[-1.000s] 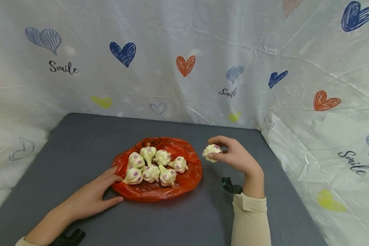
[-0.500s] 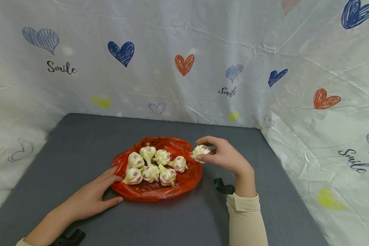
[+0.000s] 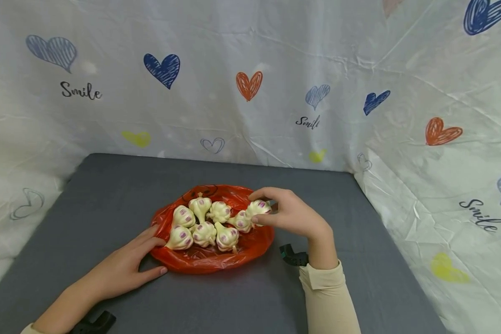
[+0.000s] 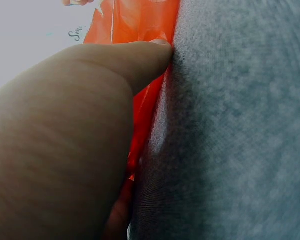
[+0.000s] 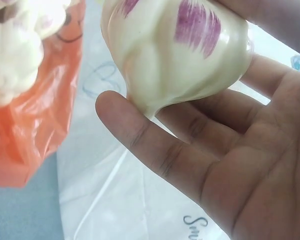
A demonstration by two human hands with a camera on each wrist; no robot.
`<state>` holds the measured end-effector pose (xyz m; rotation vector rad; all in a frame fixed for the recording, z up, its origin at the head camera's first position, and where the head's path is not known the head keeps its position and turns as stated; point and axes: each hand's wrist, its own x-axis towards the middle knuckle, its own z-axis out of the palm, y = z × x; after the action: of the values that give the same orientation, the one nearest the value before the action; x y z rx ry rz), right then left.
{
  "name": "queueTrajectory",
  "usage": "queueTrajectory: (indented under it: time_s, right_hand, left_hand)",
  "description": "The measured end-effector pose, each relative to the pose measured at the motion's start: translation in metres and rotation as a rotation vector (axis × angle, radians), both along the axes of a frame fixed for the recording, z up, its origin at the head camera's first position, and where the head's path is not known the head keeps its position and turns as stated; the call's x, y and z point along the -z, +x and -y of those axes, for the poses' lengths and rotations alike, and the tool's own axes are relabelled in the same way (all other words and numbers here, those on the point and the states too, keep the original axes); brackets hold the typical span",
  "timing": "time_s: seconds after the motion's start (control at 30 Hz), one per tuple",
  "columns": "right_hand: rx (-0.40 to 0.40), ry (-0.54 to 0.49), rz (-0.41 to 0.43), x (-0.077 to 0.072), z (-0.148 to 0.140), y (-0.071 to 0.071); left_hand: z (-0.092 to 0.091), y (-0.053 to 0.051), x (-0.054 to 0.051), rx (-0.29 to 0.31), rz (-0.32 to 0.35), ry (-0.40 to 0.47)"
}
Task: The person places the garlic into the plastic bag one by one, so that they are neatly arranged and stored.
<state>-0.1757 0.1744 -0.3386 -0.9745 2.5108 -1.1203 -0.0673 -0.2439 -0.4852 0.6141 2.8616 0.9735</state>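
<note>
A red plastic bag (image 3: pixel 217 266) lies spread wide on the table with several white, purple-streaked garlic bulbs (image 3: pixel 204 234) in it. My right hand (image 3: pixel 294 214) grips one garlic bulb (image 3: pixel 259 209) between thumb and fingers over the right part of the bag, close beside another bulb. In the right wrist view the held garlic bulb (image 5: pixel 175 50) fills the top, fingers curled round its underside. My left hand (image 3: pixel 127 266) rests against the bag's left edge with its fingers loosely extended. The left wrist view has the thumb (image 4: pixel 145 57) touching the red plastic; most other fingers are hidden there.
The bag stands on a dark grey table (image 3: pixel 234 306). A white curtain (image 3: pixel 217 41) printed with hearts and words hangs behind the table and along its sides. Black wrist devices (image 3: pixel 293 256) sit at both wrists.
My right hand has carried the garlic bulb leftward, from beside the bag to over its right part. The left hand and the bag have stayed put.
</note>
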Motion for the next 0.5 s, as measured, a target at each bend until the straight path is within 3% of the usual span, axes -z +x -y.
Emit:
queueTrajectory:
  time_s: [0.5]
  right_hand:
    - [-0.111, 0.048, -0.035, 0.002, 0.021, 0.005]
  left_hand:
    - [0.001, -0.001, 0.002, 0.002, -0.013, -0.007]
